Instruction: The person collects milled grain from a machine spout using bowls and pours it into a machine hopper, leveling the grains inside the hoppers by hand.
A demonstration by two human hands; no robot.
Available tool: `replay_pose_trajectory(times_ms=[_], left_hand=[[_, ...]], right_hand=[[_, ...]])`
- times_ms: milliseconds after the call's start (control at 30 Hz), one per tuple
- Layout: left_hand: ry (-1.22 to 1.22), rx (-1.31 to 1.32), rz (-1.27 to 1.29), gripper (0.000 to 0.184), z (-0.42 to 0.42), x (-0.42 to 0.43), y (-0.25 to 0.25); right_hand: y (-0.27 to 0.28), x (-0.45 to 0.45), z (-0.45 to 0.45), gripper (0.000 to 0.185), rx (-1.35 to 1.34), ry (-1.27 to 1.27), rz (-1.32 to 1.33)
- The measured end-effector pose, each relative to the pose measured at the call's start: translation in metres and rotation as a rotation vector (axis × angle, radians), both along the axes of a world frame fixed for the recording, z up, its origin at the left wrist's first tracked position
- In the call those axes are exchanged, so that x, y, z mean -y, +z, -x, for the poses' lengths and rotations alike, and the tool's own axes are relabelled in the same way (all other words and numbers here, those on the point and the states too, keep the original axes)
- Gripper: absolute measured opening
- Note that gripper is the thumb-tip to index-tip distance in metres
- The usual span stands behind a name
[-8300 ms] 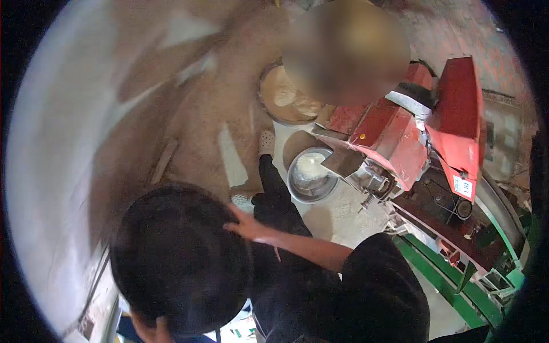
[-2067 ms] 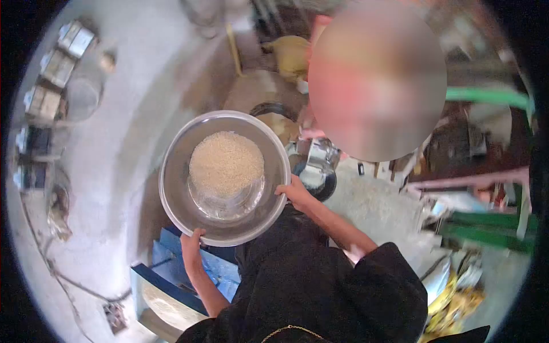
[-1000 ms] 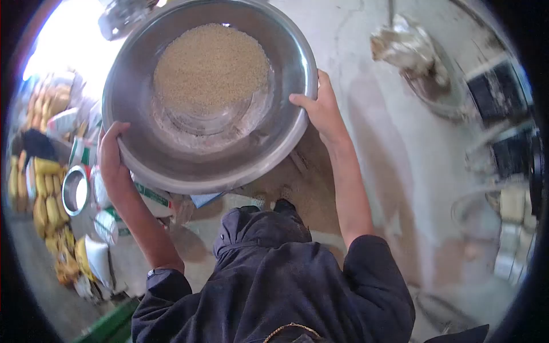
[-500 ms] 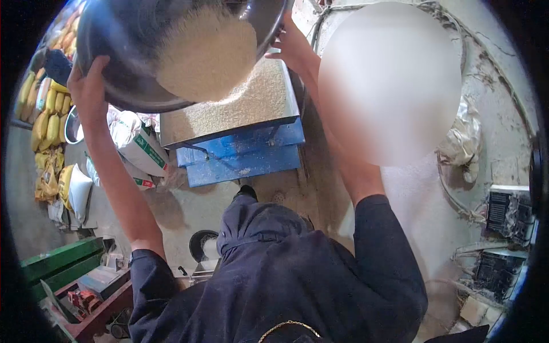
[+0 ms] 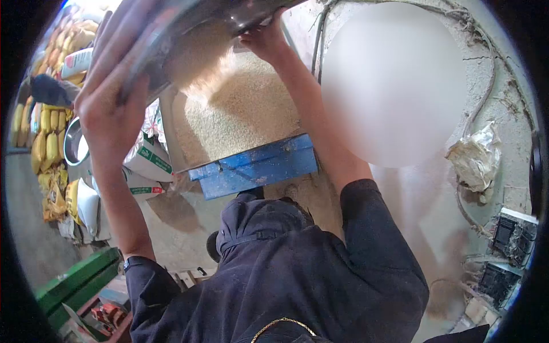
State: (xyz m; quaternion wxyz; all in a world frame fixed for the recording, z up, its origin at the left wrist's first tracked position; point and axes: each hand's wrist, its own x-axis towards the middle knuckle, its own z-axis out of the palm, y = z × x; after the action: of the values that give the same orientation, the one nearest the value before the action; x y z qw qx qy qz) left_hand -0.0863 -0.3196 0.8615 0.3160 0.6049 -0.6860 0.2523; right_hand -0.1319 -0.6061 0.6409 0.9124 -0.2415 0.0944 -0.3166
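With both hands I hold a large dark basin (image 5: 171, 48) high at the top of the view, steeply tilted. My left hand (image 5: 114, 100) is closed round its left side, fingers along the outside. My right hand (image 5: 266, 40) grips the far right side, its fingers partly hidden by the rim. Pale grain (image 5: 209, 77), blurred by motion, slides over the basin's lip. It falls onto a heap of the same grain (image 5: 246, 111) in a wide hopper below, which has a blue front (image 5: 257, 166).
White sacks (image 5: 151, 157) lean left of the hopper, near a metal bowl (image 5: 74, 140). Yellow packets (image 5: 51, 148) are stacked at far left. A green beam (image 5: 80, 277) stands at lower left. Cables and dusty dark boxes (image 5: 514, 234) line the right wall.
The basin has tipped much more steeply, its left side raised and nearer the camera. Grain that lay in it is now pouring into the hopper. Both hands stay on the basin.
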Motion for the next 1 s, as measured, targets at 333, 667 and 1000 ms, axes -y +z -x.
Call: replay_pose_trajectory(times_ms=[333,667,1000], left_hand=[[-0.249,0.559,-0.158,0.039,0.034,0.041,0.014],[-0.582,0.415,-0.082,0.038,0.069,0.024,0.029],[-0.505,-0.468,-0.438,0.04,0.125,0.029,0.039]], right_hand=[[-0.047,-0.017,-0.002,0.081,-0.063,-0.075,-0.041],[-0.052,-0.037,0.071,0.063,-0.502,-0.332,0.517],[-0.056,-0.221,0.295,0.048,-0.817,-1.048,0.183]])
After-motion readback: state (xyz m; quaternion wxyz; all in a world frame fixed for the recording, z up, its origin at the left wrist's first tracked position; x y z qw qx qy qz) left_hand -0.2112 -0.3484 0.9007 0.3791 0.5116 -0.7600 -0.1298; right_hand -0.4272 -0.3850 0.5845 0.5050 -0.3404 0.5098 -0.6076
